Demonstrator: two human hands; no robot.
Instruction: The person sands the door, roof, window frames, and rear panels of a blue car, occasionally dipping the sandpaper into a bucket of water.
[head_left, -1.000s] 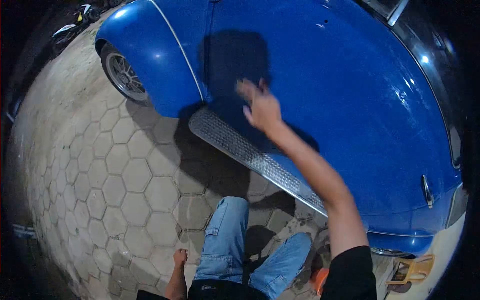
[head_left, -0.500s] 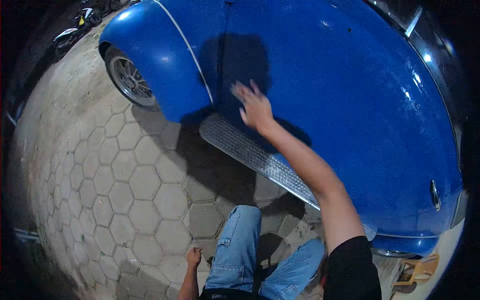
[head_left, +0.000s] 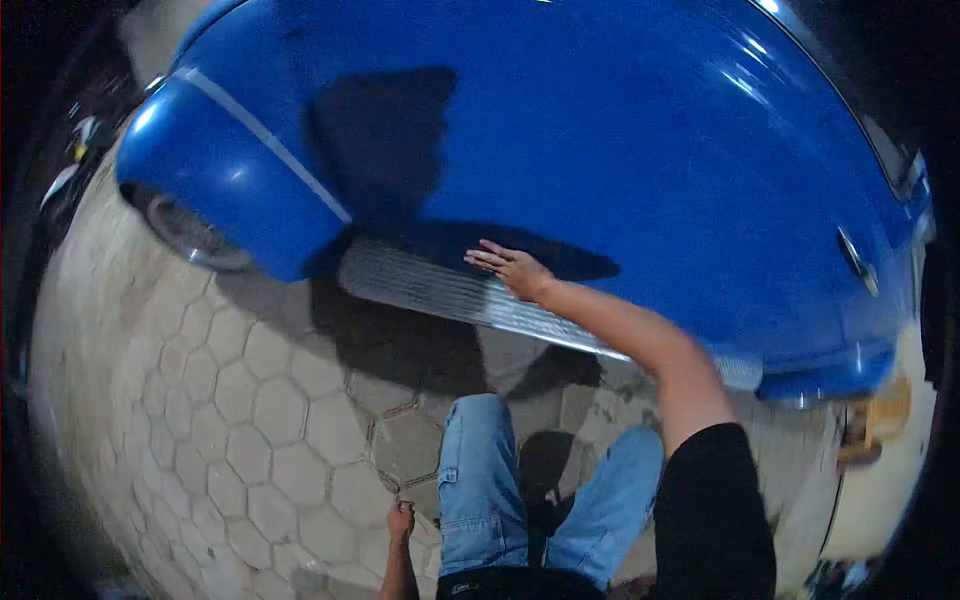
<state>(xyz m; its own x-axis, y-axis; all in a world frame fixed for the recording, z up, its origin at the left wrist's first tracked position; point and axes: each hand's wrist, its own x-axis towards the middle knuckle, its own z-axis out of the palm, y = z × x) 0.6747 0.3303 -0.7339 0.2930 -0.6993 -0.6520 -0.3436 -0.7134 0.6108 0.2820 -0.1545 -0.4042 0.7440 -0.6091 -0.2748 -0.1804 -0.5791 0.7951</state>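
Observation:
My right hand point(head_left: 512, 272) is stretched out over the running board point(head_left: 410, 283) of a blue car point(head_left: 600, 130). Its fingers are extended and slightly apart, with nothing in them, and they overlap the shadow on the lower door. The running board is ribbed and grey, with a bright metal edge. Low beside my leg hangs my left hand point(head_left: 400, 522), its fingers curled closed; what they hold, if anything, is too small to make out.
A front wheel point(head_left: 190, 230) sits under the rounded fender point(head_left: 210, 165) at left. Hexagonal pavers point(head_left: 280, 410) cover the ground. On the right are a chrome door handle point(head_left: 857, 262) and a yellowish-brown chair point(head_left: 880, 420). Motorbikes point(head_left: 75, 160) stand at the far left.
My right hand has dropped from the door seam toward the running board. The view has turned right, so the car's front has shifted left. My left hand stays low and closed.

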